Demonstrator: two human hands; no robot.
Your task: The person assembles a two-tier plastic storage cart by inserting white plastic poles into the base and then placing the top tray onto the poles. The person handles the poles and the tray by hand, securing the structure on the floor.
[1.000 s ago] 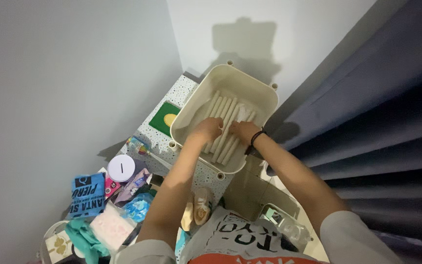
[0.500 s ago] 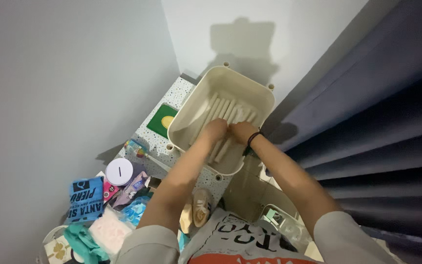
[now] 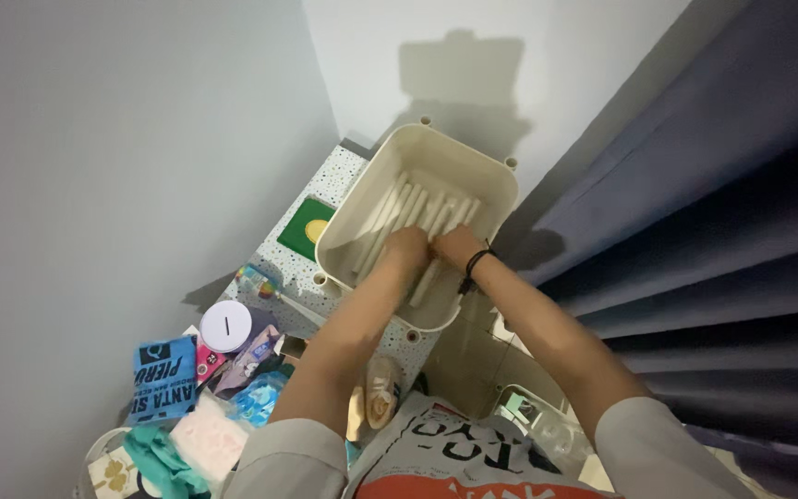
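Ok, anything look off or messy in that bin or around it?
In the bin, the cream tubes lie roughly parallel under both hands; nothing spilled or broken. Only the clutter at lower left is jumbled.

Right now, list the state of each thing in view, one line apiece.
cream bin: upright, open-topped, on the speckled table.
white tubes: lying side by side in the bin.
left hand: down in the bin on the tubes.
right hand: in the bin beside it, grip hidden.
round white tin: lid on.
curtain: drawn.

Grey sleeves, black wristband
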